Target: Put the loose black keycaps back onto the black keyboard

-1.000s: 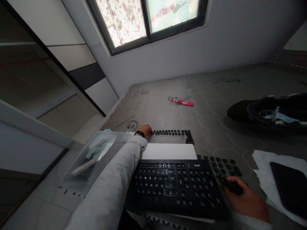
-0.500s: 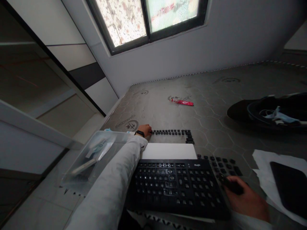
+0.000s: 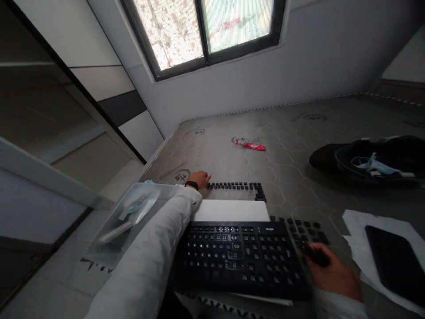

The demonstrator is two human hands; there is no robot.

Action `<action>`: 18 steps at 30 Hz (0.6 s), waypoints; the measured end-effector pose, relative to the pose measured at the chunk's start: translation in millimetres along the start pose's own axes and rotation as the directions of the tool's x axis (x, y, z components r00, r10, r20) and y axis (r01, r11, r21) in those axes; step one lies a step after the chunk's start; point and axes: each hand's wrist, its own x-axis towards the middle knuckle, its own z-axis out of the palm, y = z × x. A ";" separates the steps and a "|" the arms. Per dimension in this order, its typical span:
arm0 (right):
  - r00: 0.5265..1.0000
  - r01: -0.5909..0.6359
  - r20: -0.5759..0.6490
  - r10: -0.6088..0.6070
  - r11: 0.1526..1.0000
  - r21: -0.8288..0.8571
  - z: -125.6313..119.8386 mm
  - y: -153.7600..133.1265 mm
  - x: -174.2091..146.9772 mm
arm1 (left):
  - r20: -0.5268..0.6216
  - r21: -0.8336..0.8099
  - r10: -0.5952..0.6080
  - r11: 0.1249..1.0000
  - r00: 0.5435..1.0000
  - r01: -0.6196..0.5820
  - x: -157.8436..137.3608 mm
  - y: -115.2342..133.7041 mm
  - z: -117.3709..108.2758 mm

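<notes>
Now the left hand's (image 3: 198,179) fingers are loosely bent just above the left end of a row of loose keys (image 3: 232,185); whether they pinch one is too small to tell. Compared with the earlier views, they have lifted slightly from that row, baring its end key, which suggests that key has been let go. The right hand's (image 3: 335,274) fingers remain closed around a dark-handled tool (image 3: 319,256) (its tip is lost among black keys), beside the right edge of the keyboard (image 3: 232,259). That keyboard lies near the person, many key places bare, a white board (image 3: 230,210) just behind it. More loose keys (image 3: 302,226) sit off its far right corner. Leftward, the forearm crosses close beside a clear plastic box (image 3: 113,230), so room there is tight; rightward, white paper (image 3: 352,221) under a phone (image 3: 395,261) hems in the right hand. Wider room lies beyond the row, where the surface (image 3: 285,128) stretches past a red packet (image 3: 250,145) toward its trimmed far edge.
</notes>
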 end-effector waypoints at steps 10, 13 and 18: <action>0.972 -0.167 -0.131 0.197 0.963 0.210 -11.2 -15.9 3.0 | -0.251 -0.097 -0.070 0.994 0.966 0.047 -121.8 -12.7 -88.5; 0.982 -0.146 -0.101 0.159 0.981 0.127 -14.9 -20.4 0.2 | -0.291 -0.144 -0.130 0.985 0.948 0.091 -203.2 -19.5 -87.7; 0.983 -0.073 -0.164 0.082 0.995 0.061 -15.4 -10.2 -4.7 | -0.463 -0.373 -0.383 0.902 0.799 0.216 -332.6 -22.4 -28.3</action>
